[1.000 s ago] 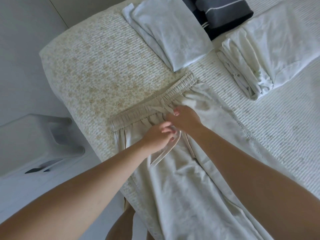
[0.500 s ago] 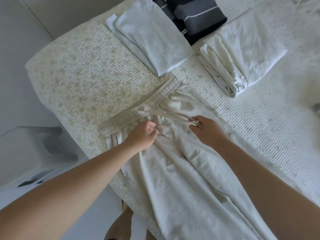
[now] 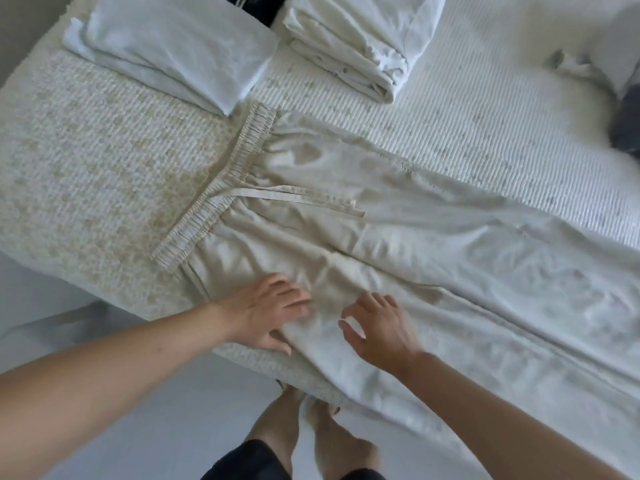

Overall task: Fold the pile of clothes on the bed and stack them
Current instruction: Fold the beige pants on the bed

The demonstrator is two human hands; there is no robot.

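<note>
The beige drawstring trousers (image 3: 346, 216) lay spread flat across the bed (image 3: 104, 150), waistband (image 3: 221, 188) up and to the left of your hands, the legs running away to your right. The drawstring (image 3: 294, 195) trailed loose over the front, beyond your fingers. Your left hand (image 3: 266, 313) rested open, fingers spread, on the near hip of the trousers; your right hand (image 3: 377, 327) sat just beside it, also open, over the cloth near the edge. You looked to be smoothing the fabric before the first fold. Next you would likely need to bring one leg over the other lengthwise. Well beyond your hands lay a folded white garment (image 3: 180, 53) and a folded cream garment (image 3: 353, 46).
</note>
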